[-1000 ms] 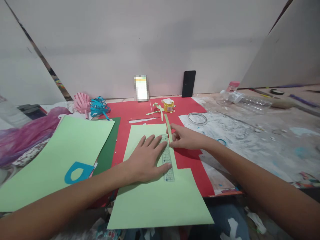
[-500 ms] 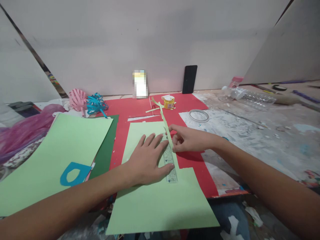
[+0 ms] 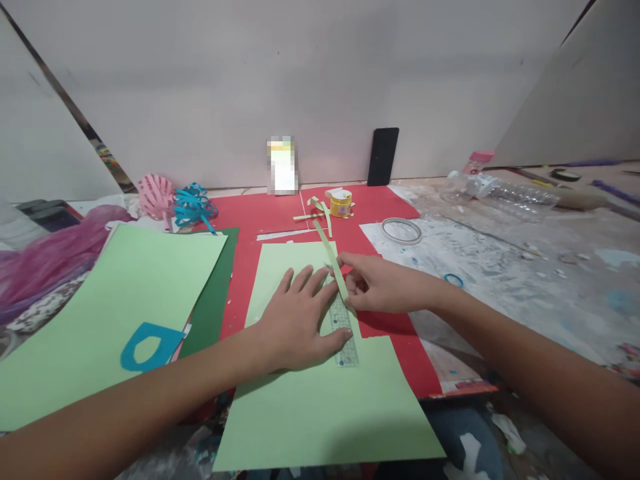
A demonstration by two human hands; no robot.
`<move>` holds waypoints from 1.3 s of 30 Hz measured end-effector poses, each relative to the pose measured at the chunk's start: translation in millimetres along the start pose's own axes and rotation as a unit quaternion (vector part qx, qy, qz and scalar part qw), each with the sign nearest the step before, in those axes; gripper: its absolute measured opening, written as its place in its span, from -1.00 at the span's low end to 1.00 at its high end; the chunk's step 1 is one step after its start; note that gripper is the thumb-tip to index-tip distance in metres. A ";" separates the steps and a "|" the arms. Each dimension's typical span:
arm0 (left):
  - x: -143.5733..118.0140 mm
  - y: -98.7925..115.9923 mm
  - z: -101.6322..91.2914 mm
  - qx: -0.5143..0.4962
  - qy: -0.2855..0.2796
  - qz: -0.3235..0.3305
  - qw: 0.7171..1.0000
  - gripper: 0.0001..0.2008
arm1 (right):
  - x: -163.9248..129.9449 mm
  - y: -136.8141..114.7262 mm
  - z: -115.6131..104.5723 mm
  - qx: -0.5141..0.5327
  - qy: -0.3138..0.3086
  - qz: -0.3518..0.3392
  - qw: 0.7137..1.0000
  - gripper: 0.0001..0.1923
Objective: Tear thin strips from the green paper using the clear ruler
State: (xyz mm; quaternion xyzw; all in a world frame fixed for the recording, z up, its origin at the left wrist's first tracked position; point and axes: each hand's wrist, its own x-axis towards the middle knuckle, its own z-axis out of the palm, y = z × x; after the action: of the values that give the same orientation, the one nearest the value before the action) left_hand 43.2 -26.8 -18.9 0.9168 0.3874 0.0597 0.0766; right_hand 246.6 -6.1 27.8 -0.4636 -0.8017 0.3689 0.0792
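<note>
My left hand [image 3: 300, 320] lies flat with spread fingers, pressing a clear ruler [image 3: 345, 343] onto a light green sheet of paper [image 3: 320, 413]. Along the ruler's right edge, a narrow green paper strip [image 3: 327, 247] lifts away from the sheet, its far end free. My right hand [image 3: 373, 283] pinches this strip beside the ruler, fingers curled. Part of the ruler is hidden under my left hand. Whether the strip's near end still joins the sheet is hard to make out.
Beneath the sheet lies red paper [image 3: 240, 267]. Behind it are a yellow tape roll [image 3: 341, 203] and loose strips. Two phones, one lit [image 3: 283, 167] and one black [image 3: 383, 157], lean on the wall. Plastic bottles [image 3: 520, 193] lie right; more green paper [image 3: 150, 280] lies left.
My right hand has moved slightly toward me, and the strip has come further away from the sheet along the ruler. My left hand stays pressed on the ruler.
</note>
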 end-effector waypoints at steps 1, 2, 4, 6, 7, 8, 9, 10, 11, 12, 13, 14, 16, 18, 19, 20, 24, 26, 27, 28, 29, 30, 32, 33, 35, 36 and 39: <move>-0.3 0.1 -0.1 -0.002 0.002 0.002 1.000 -0.35 | -0.9 -2.1 0.2 0.003 0.002 0.000 1.000 -0.75; -0.6 0.1 -0.2 -0.003 0.005 0.004 1.000 -0.36 | -1.9 -4.3 0.1 0.005 0.003 0.001 1.000 -0.75; -1.1 0.1 -0.2 -0.007 0.009 0.006 1.000 -0.38 | -3.8 -7.9 -1.4 0.007 -0.001 0.007 1.000 -0.74; -1.3 0.0 -0.1 -0.009 0.010 0.008 1.000 -0.37 | -5.0 -9.0 -3.2 0.004 -0.018 0.013 1.000 -0.73; -1.1 -0.1 0.1 -0.010 0.009 0.009 1.000 -0.37 | -5.3 -8.4 -3.9 0.000 -0.031 0.016 0.999 -0.72; -0.9 -0.2 0.3 -0.010 0.006 0.010 1.000 -0.35 | -5.3 -7.4 -4.2 -0.006 -0.043 0.019 0.999 -0.72; -0.6 -0.3 0.7 -0.009 0.004 0.010 1.000 -0.33 | -5.2 -6.1 -4.2 -0.013 -0.050 0.023 0.998 -0.72; -0.3 -0.5 1.0 -0.008 0.003 0.009 1.000 -0.31 | -4.9 -4.9 -3.9 -0.020 -0.054 0.027 0.998 -0.73; -0.1 -0.6 1.4 -0.006 0.003 0.008 1.000 -0.30 | -4.6 -4.0 -3.4 -0.025 -0.055 0.030 0.998 -0.73; 0.0 -0.7 1.5 -0.005 0.003 0.007 1.000 -0.30 | -4.3 -3.7 -2.7 -0.027 -0.053 0.032 0.998 -0.73; 0.0 -0.6 1.5 -0.004 0.005 0.007 1.000 -0.31 | -4.3 -4.0 -2.0 -0.026 -0.049 0.032 0.998 -0.73; -0.1 -0.5 1.1 -0.005 0.008 0.006 1.000 -0.32 | -4.5 -5.0 -1.4 -0.023 -0.045 0.031 0.998 -0.72; -0.6 0.0 -0.3 -0.008 0.010 0.010 1.000 -0.34 | -5.6 -8.5 -0.8 -0.015 -0.038 0.028 0.999 -0.69; -1.0 0.7 -1.9 -0.007 0.009 0.020 1.000 -0.38 | -7.5 -12.7 -1.1 -0.006 -0.041 0.025 0.999 -0.66; -1.1 1.0 -2.3 -0.004 0.012 0.022 1.000 -0.40 | -8.5 -14.5 -1.4 0.000 -0.046 0.022 0.999 -0.64; -1.1 1.1 -2.3 -0.001 0.014 0.024 1.000 -0.40 | -9.4 -15.8 -1.9 0.006 -0.051 0.020 0.999 -0.63; -0.5 0.7 0.5 0.002 0.013 0.008 1.000 -0.27 | -10.4 -15.7 -3.0 0.004 -0.046 0.025 0.999 -0.65; -0.1 0.4 1.4 0.001 -0.001 0.004 1.000 -0.24 | -9.6 -13.4 -3.0 -0.010 -0.052 0.035 0.998 -0.66; 0.0 0.3 1.4 0.001 -0.004 0.002 1.000 -0.24 | -9.0 -12.3 -3.0 -0.013 -0.057 0.039 0.998 -0.65; 0.1 0.4 1.2 0.001 -0.006 0.001 1.000 -0.24 | -8.5 -11.4 -2.9 -0.015 -0.061 0.042 0.997 -0.63; 0.1 0.5 0.9 0.000 -0.007 0.001 1.000 -0.25 | -8.1 -10.9 -3.0 -0.017 -0.063 0.043 0.997 -0.62; 0.1 0.5 0.6 -0.001 -0.007 0.002 1.000 -0.26 | -7.8 -10.8 -3.3 -0.016 -0.064 0.042 0.997 -0.62; -0.1 0.6 0.1 -0.003 -0.004 0.004 1.000 -0.30 | -8.1 -11.3 -4.1 -0.009 -0.069 0.036 0.997 -0.65; -0.3 0.5 0.1 -0.003 -0.002 0.007 1.000 -0.32 | -8.5 -11.9 -4.7 -0.003 -0.074 0.031 0.997 -0.67; -0.9 0.1 0.4 -0.006 0.005 0.013 1.000 -0.34 | -9.6 -12.8 -5.8 0.011 -0.083 0.021 0.996 -0.73; -1.3 0.0 0.6 -0.008 0.010 0.017 1.000 -0.34 | -10.2 -13.0 -6.2 0.018 -0.087 0.018 0.996 -0.74; -1.8 -0.1 0.8 -0.017 0.018 0.018 1.000 -0.36 | -11.4 -12.1 -6.2 0.035 -0.093 0.013 0.995 -0.76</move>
State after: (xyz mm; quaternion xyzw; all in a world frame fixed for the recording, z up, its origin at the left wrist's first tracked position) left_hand 42.0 -28.1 -19.8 0.9211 0.3708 0.0839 0.0838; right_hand 247.6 -15.7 42.8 -0.4344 -0.7862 0.4392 0.0153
